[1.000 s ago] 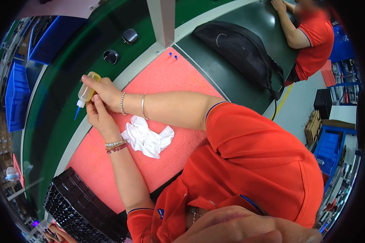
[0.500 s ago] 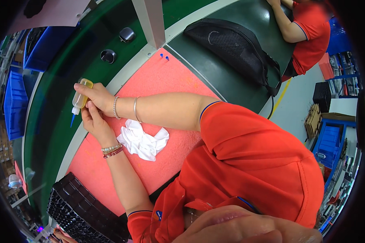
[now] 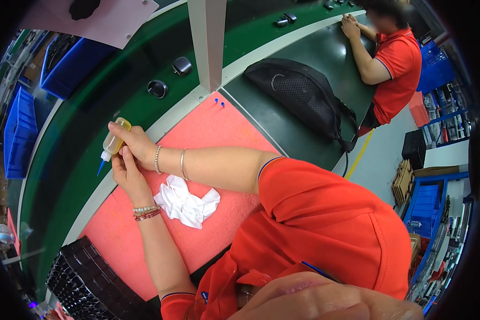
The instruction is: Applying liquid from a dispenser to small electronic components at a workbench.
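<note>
Has a crumpled white cloth (image 3: 186, 202) close by, lying on a pink foam mat (image 3: 240, 136). Beyond it, clasps a translucent, yellow-tinted plastic squeeze bottle (image 3: 111, 145) in the right grip (image 3: 137, 145), closed around the body, with the slim blue nozzle (image 3: 101, 168) tilted downward over a green strip (image 3: 64, 186). Holds the left grip (image 3: 130, 178) alongside, fairly narrow, near the capped end; cannot tell touching from mere nearness there. Farther off, has two dark rounded pieces (image 3: 183, 65) on the strip, then a black mesh bag (image 3: 298, 93) on the dark green table (image 3: 282, 136).
</note>
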`<state>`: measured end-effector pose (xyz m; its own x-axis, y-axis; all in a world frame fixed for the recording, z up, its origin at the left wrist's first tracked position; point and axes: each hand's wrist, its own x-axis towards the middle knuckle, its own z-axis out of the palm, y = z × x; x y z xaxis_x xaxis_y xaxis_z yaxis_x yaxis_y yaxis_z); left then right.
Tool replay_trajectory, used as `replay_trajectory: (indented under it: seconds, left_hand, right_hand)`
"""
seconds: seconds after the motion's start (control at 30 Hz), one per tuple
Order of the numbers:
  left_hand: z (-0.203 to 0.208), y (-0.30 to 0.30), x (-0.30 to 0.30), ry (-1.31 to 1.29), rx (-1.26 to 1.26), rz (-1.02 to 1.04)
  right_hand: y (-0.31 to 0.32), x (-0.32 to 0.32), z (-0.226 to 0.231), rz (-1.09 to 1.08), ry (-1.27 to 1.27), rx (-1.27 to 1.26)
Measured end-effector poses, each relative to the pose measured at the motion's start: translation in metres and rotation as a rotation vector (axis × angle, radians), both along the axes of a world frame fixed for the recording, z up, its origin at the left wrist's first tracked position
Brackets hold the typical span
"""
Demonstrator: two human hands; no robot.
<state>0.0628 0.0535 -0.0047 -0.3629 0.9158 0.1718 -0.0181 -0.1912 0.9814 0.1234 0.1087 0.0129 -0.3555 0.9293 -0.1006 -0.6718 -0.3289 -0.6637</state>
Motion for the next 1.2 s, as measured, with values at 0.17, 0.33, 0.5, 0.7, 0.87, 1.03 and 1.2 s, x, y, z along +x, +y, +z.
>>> replay_trajectory:
  seconds: [0.17, 0.33, 0.5, 0.7, 0.87, 1.03, 1.2]
  left_hand:
    - [0.0004, -0.0009, 0.0014, -0.016, -0.006, 0.006]
    - [0.0012, 0.0007, 0.0047, -0.029, -0.015, -0.008]
    - [0.0017, -0.0008, 0.0014, -0.031, 0.008, 0.016]
    - [-0.0011, 0.0, 0.0013, 0.02, 0.038, -0.003]
    - [-0.0019, 0.0001, 0.0012, 0.024, 0.03, 0.012]
    - [-0.002, 0.0001, -0.0018, -0.01, 0.025, 0.019]
    - [0.0005, -0.0005, 0.0012, 0.01, 0.03, -0.005]
  right_hand:
    - [0.0003, -0.0015, -0.0022, -0.004, -0.006, 0.0]
    - [0.0007, 0.0032, -0.0001, -0.019, -0.008, -0.013]
    - [-0.0004, -0.0017, -0.0004, -0.002, 0.006, -0.012]
    - [-0.0019, 0.0009, -0.0004, -0.005, -0.007, -0.014]
    - [0.0004, 0.0017, -0.0025, 0.055, -0.01, -0.004]
    - [-0.0011, -0.0006, -0.0031, 0.052, -0.019, -0.016]
    - [0.0009, 0.0008, -0.0055, 0.051, -0.059, -0.029]
